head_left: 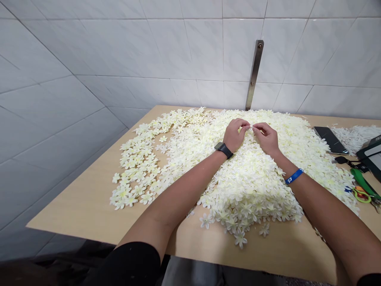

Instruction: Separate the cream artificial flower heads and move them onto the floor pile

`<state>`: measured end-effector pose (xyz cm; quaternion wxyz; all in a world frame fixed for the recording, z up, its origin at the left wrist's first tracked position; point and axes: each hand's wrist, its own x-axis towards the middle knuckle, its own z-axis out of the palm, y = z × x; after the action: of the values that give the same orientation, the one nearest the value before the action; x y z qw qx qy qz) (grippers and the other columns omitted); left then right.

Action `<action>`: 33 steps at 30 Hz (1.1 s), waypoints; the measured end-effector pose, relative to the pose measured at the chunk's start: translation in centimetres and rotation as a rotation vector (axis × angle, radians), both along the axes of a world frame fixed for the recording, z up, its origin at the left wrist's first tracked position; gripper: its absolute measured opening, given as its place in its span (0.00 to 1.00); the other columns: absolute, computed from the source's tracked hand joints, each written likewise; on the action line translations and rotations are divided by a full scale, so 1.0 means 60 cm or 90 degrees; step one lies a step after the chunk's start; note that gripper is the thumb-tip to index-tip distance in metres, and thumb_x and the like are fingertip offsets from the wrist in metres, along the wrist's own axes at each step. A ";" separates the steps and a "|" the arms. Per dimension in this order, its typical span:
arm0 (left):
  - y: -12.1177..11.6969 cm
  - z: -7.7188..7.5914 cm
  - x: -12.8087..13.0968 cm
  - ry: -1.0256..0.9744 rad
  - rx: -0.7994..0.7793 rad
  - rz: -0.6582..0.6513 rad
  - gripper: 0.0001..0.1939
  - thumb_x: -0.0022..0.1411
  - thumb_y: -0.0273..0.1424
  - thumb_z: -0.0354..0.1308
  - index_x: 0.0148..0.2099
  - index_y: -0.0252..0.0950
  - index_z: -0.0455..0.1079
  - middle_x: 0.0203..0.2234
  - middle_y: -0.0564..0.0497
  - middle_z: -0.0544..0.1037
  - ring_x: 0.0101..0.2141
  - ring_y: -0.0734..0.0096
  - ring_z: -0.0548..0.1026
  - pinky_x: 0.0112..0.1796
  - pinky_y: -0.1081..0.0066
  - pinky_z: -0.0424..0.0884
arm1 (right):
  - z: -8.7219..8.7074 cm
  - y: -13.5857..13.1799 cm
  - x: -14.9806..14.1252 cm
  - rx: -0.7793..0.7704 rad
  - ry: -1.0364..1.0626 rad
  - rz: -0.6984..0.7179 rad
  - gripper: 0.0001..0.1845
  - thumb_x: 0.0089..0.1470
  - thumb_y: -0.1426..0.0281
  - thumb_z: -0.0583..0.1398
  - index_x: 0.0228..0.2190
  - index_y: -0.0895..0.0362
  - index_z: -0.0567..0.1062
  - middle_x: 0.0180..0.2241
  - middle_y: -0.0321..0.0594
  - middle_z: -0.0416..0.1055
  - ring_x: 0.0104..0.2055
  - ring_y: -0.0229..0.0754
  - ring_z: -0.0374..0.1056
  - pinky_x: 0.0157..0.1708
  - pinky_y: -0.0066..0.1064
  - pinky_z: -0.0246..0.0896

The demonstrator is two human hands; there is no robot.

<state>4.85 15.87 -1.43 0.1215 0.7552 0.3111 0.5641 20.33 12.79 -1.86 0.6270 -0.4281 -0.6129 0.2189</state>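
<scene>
A broad heap of white artificial flowers [250, 178] with pale yellow centres spreads beneath both my hands. Over its far part, my left hand [235, 134] is closed in a pinch, a dark watch on its wrist. Facing it closely, my right hand [267, 138] pinches too, with a blue band further up the forearm. Between the two sets of fingertips is a small white piece [251, 127], gripped from both sides. It is too small to tell whether it is a flower or a part of one.
On the right of the wooden table [80, 202] lie a black phone [330, 140], a pile of thin white pieces [358, 137], a dark box [372, 155], green-handled pliers [361, 180] and small yellow-green-handled scissors [362, 194]. A tiled wall with a metal bar [254, 75] stands behind.
</scene>
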 end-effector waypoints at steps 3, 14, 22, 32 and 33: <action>0.000 -0.001 0.001 0.017 -0.013 0.005 0.06 0.68 0.27 0.58 0.36 0.38 0.71 0.35 0.51 0.79 0.39 0.68 0.74 0.44 0.66 0.71 | 0.001 0.000 0.000 -0.028 0.019 -0.023 0.07 0.51 0.63 0.66 0.29 0.54 0.79 0.32 0.39 0.75 0.37 0.43 0.71 0.37 0.36 0.68; 0.000 -0.002 0.000 -0.008 -0.026 0.020 0.06 0.68 0.26 0.57 0.36 0.39 0.70 0.35 0.51 0.79 0.40 0.67 0.74 0.44 0.65 0.70 | -0.003 0.004 0.001 -0.068 0.054 -0.060 0.10 0.47 0.61 0.68 0.26 0.54 0.77 0.27 0.36 0.74 0.31 0.41 0.68 0.34 0.35 0.67; 0.009 -0.006 -0.004 -0.031 -0.061 0.050 0.07 0.70 0.31 0.53 0.37 0.39 0.66 0.34 0.49 0.76 0.38 0.68 0.73 0.40 0.66 0.69 | 0.005 -0.001 0.000 -0.049 0.023 -0.057 0.10 0.52 0.61 0.64 0.28 0.54 0.75 0.25 0.35 0.69 0.28 0.40 0.66 0.33 0.36 0.66; 0.001 -0.002 0.000 0.037 -0.039 0.058 0.04 0.70 0.32 0.53 0.41 0.39 0.67 0.40 0.47 0.77 0.45 0.63 0.73 0.49 0.61 0.69 | 0.000 0.002 -0.002 -0.057 0.051 -0.067 0.12 0.51 0.59 0.65 0.28 0.54 0.73 0.27 0.36 0.69 0.30 0.39 0.65 0.33 0.34 0.67; 0.000 -0.001 0.000 0.045 -0.032 0.043 0.04 0.70 0.32 0.54 0.44 0.39 0.68 0.43 0.46 0.78 0.47 0.63 0.73 0.51 0.61 0.69 | 0.000 0.002 -0.001 -0.060 0.050 -0.065 0.12 0.51 0.58 0.65 0.28 0.54 0.73 0.27 0.36 0.70 0.30 0.39 0.65 0.32 0.34 0.66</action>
<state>4.87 15.85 -1.47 0.1103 0.7606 0.3546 0.5326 20.25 12.91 -1.84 0.6402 -0.4787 -0.5543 0.2319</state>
